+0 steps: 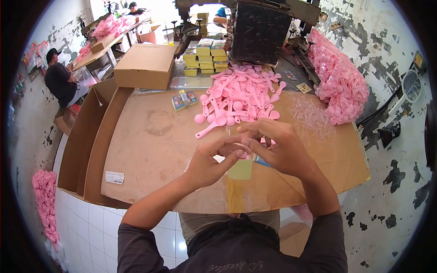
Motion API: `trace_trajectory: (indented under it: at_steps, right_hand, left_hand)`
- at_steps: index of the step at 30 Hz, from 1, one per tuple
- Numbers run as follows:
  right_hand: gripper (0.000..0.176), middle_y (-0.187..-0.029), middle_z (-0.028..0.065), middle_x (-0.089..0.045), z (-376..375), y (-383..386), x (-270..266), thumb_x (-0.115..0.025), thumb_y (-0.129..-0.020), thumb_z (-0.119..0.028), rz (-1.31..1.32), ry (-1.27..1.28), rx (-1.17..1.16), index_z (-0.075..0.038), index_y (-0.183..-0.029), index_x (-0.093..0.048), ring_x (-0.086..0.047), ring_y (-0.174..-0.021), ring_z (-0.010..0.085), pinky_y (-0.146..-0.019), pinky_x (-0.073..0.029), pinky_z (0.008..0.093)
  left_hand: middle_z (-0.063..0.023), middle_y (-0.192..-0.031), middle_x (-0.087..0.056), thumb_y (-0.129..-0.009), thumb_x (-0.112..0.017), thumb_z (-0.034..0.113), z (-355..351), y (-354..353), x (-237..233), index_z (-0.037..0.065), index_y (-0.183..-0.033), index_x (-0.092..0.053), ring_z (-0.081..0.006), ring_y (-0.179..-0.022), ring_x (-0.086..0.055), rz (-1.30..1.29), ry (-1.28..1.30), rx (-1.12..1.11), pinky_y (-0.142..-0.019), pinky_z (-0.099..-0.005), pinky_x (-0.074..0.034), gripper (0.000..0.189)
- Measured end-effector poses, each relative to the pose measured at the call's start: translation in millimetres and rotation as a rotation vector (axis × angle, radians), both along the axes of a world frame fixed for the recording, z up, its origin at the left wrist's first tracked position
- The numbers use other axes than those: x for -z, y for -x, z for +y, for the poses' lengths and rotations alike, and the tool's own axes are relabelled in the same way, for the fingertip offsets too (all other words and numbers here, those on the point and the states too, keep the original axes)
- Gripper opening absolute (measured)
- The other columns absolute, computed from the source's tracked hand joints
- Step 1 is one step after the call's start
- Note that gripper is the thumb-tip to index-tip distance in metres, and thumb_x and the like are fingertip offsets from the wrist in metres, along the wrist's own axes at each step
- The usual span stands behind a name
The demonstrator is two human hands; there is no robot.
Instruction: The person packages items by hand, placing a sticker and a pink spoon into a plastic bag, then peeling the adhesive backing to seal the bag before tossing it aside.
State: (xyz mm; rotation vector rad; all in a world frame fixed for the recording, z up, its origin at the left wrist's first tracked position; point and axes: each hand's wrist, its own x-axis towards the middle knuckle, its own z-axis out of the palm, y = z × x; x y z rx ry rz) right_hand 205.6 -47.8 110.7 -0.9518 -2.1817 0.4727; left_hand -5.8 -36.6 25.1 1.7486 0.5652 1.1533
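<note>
My left hand [211,160] and my right hand [276,146] meet over the middle of the cardboard-covered table, fingers curled and thumbs close together. What they pinch is too small and covered to make out. A bit of pink [243,155] shows just under the fingertips. Below them lies a pale yellow-green card [240,170], and blue printed cards [261,160] peek out beneath my right hand. Just beyond my fingers a heap of pink plastic measuring scoops [241,93] spreads over the table. One scoop [211,127] lies at its near edge.
A bundle of printed cards [184,100] sits left of the scoops, with card stacks [205,57] behind. A closed carton [143,66] and an open box [88,141] flank the left. Bagged pink scoops [339,79] and clear plastic strips [314,116] are right. Other people work behind.
</note>
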Motion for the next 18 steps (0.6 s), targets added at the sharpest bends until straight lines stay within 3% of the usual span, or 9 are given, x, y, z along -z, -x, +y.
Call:
trace_trajectory:
  at_steps: [3,6,11,15,18]
  right_hand:
    - [0.026,-0.099,0.0099,-0.067,6.7,6.4,15.8,-0.075,-0.082,-0.003,0.073,-0.306,0.11,-0.005,-0.108,-0.069,-0.068,-0.088,0.0248,-0.074,-0.053,0.0351]
    - [0.022,-0.103,0.0076,-0.064,3.9,10.5,13.9,-0.075,-0.08,-0.006,-0.167,-0.632,0.083,-0.006,-0.101,-0.067,-0.065,-0.1,0.0252,-0.083,-0.05,0.0372]
    - [0.022,-0.101,0.0073,-0.062,7.6,22.8,29.7,-0.068,-0.079,-0.014,-0.345,-0.793,0.106,-0.003,-0.098,-0.065,-0.062,-0.104,0.0249,-0.089,-0.045,0.0375]
    - [0.02,-0.104,0.0062,-0.065,11.9,25.3,39.7,-0.074,-0.076,-0.013,-0.475,-0.797,0.127,-0.004,-0.093,-0.068,-0.063,-0.105,0.0233,-0.09,-0.046,0.0386]
    - [0.02,-0.097,0.0101,-0.06,23.1,20.2,36.7,-0.066,-0.077,-0.013,-0.334,-0.711,0.122,-0.003,-0.094,-0.063,-0.06,-0.097,0.0262,-0.086,-0.046,0.038]
  left_hand:
    - [-0.0105,-0.105,-0.077,-0.099,-0.066,0.005,0.1,1.4,-0.7,0.0,-0.132,-0.064,-0.0142,-0.097,-0.075,-0.005,0.096,-0.024,-0.079,-0.026,-0.059,0.034]
    - [-0.0081,-0.096,-0.077,-0.097,-0.068,0.005,0.6,-2.0,7.7,-0.001,-0.129,-0.065,-0.0121,-0.092,-0.075,-0.025,0.074,-0.099,-0.072,-0.0247,-0.059,0.033]
    - [-0.0096,-0.086,-0.077,-0.09,-0.074,0.008,-0.9,0.4,12.4,-0.003,-0.121,-0.066,-0.0112,-0.077,-0.075,0.147,-0.007,-0.175,-0.058,-0.0239,-0.054,0.034]
    - [-0.0136,-0.087,-0.077,-0.088,-0.075,0.008,-4.6,1.5,7.2,-0.004,-0.117,-0.066,-0.0135,-0.073,-0.075,0.295,-0.126,-0.223,-0.057,-0.0252,-0.054,0.033]
    - [-0.0142,-0.087,-0.077,-0.089,-0.074,0.009,-6.3,-0.3,3.3,-0.005,-0.121,-0.066,-0.0144,-0.076,-0.076,0.291,-0.055,-0.207,-0.062,-0.0267,-0.056,0.035]
